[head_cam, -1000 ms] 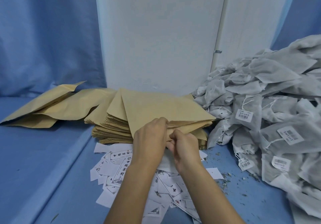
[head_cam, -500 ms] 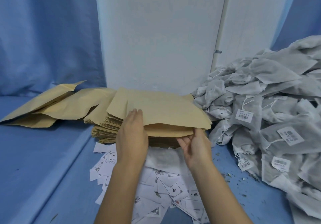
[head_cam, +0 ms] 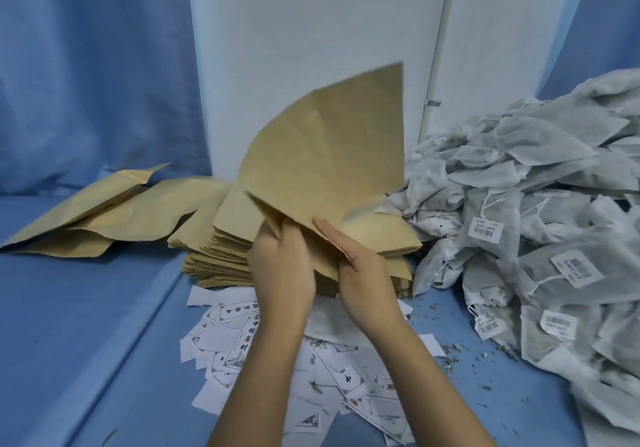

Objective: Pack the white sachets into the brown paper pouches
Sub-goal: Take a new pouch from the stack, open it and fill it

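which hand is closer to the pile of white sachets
Right. The right hand sits between the left hand and the sachet pile, apart from it; both hold the brown pouch.

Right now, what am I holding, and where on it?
One pouch, tilted up above the stack. The left hand and right hand both pinch its lower edge, close together.
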A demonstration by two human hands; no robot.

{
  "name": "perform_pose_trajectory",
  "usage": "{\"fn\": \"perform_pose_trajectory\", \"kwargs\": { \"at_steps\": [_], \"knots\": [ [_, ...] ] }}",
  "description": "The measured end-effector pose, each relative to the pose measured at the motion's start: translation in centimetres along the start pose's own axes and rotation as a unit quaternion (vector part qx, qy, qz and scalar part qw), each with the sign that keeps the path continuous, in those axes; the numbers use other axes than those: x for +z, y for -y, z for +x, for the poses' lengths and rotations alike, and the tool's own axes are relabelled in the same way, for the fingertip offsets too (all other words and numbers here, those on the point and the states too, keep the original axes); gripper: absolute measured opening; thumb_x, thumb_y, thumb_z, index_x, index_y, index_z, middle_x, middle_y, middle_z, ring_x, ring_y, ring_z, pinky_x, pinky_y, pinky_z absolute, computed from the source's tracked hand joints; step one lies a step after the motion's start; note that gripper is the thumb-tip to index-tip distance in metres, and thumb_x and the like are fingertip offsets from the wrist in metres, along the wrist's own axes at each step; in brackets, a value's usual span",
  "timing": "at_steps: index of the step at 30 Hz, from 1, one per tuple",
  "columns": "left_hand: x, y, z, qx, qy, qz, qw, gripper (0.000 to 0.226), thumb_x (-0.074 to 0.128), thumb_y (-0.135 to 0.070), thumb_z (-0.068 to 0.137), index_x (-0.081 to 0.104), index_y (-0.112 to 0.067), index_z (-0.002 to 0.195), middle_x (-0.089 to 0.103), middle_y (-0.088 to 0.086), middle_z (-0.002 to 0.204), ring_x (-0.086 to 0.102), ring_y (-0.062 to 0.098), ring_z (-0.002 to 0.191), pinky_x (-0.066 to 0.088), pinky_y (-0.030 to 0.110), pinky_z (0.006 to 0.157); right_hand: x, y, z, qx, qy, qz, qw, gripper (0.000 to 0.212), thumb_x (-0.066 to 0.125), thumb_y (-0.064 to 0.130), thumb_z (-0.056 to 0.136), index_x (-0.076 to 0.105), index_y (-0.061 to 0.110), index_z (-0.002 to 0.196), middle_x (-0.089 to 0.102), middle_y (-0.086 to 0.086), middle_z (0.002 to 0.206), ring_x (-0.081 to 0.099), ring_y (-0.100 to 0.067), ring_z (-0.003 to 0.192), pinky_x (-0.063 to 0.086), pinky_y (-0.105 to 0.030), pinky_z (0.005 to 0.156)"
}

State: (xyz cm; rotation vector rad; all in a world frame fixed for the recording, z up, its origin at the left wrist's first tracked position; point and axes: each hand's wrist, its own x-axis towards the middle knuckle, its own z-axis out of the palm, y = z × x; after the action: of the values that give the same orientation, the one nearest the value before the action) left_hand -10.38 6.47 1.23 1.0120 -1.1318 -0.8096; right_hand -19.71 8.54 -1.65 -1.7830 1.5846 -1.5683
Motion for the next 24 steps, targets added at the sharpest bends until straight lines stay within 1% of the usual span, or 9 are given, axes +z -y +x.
{"fn": "perform_pose_trajectory", "kwargs": {
  "at_steps": [4,8,11,13,16,18,20,22,24],
  "knots": [
    [-0.6,0.6,0.9,-0.066,0.006,0.002,0.998,0.035,0.039,0.009,0.079,0.035,-0.017,0.056,0.036,-0.003,0.056,0.028,0.018,0.055,0.026,0.031,0.057,-0.5,-1.0,-0.1,-0.016,-0.069,-0.073,0.995,0.087,0.027,-0.027,0.063,0.059,0.020,0.130,0.045,0.003,0.142,0.036,-0.008,0.137,0.014,0.001,0.105],
    [-1.0,1.6,1.6,-0.114,0.028,0.043,0.992,0.040,0.036,0.017,0.079,0.031,-0.013,0.054,0.031,0.001,0.054,0.023,0.019,0.049,0.020,0.028,0.046,-0.4,-1.0,-0.5,-0.039,-0.178,-0.045,0.982,0.087,0.027,-0.029,0.060,0.062,0.016,0.126,0.042,0.012,0.137,0.037,0.003,0.131,0.020,0.001,0.103],
    [-1.0,2.9,1.9,-0.164,0.041,0.046,0.984,0.029,0.035,0.015,0.077,0.032,-0.007,0.059,0.032,0.007,0.059,0.037,0.024,0.050,0.040,0.036,0.051,-0.1,-1.0,-0.6,-0.039,-0.196,-0.021,0.980,0.089,0.027,-0.031,0.060,0.060,0.016,0.127,0.043,0.012,0.137,0.035,0.005,0.131,0.024,-0.001,0.103],
    [-1.0,3.5,2.3,-0.187,0.054,0.021,0.981,0.014,0.039,0.011,0.077,0.042,-0.001,0.072,0.040,0.013,0.072,0.040,0.025,0.070,0.049,0.053,0.072,-0.2,-1.0,-0.7,-0.013,-0.192,-0.020,0.981,0.084,0.032,-0.027,0.065,0.058,0.021,0.130,0.048,0.012,0.135,0.048,-0.001,0.124,0.033,-0.007,0.102],
    [-1.4,3.5,2.6,-0.163,0.046,-0.017,0.985,0.012,0.052,0.004,0.078,0.051,-0.006,0.085,0.048,0.009,0.081,0.042,0.022,0.077,0.042,0.034,0.067,-0.6,-1.0,-0.5,0.055,-0.194,-0.050,0.978,0.072,0.048,-0.008,0.074,0.054,0.032,0.134,0.061,0.013,0.125,0.062,-0.013,0.089,0.051,-0.030,0.089],
    [-1.9,2.8,2.4,-0.088,0.048,-0.070,0.993,0.039,0.056,0.009,0.077,0.053,-0.021,0.102,0.057,-0.004,0.094,0.053,0.017,0.088,0.043,0.021,0.071,-1.2,-1.1,-0.2,0.101,-0.209,-0.011,0.972,0.066,0.056,0.000,0.073,0.055,0.032,0.131,0.061,0.018,0.117,0.061,0.001,0.082,0.049,-0.016,0.078],
    [-2.4,2.6,2.5,-0.011,0.053,-0.133,0.990,0.078,0.055,0.015,0.076,0.037,-0.040,0.129,0.048,-0.018,0.127,0.051,-0.003,0.111,0.042,0.009,0.084,-1.7,-0.9,0.2,0.133,-0.225,0.073,0.962,0.057,0.058,0.000,0.074,0.058,0.026,0.124,0.061,0.017,0.115,0.058,0.009,0.098,0.044,-0.010,0.084],
    [-2.8,2.6,2.8,0.031,0.042,-0.165,0.985,0.069,0.055,0.012,0.080,0.047,-0.039,0.127,0.040,-0.021,0.142,0.045,-0.011,0.120,0.041,0.004,0.086,-1.8,-0.9,0.2,0.149,-0.232,0.126,0.953,0.052,0.056,-0.003,0.076,0.057,0.026,0.119,0.060,0.021,0.111,0.055,0.011,0.105,0.046,-0.021,0.095],
    [-3.3,2.6,3.0,0.074,0.032,-0.123,0.989,0.054,0.056,0.005,0.083,0.061,-0.038,0.114,0.037,-0.024,0.145,0.049,-0.007,0.118,0.041,0.002,0.079,-1.8,-1.0,0.2,0.154,-0.231,0.144,0.950,0.052,0.053,-0.005,0.078,0.055,0.029,0.117,0.059,0.026,0.107,0.054,0.021,0.097,0.048,-0.024,0.096]
  ]
}}
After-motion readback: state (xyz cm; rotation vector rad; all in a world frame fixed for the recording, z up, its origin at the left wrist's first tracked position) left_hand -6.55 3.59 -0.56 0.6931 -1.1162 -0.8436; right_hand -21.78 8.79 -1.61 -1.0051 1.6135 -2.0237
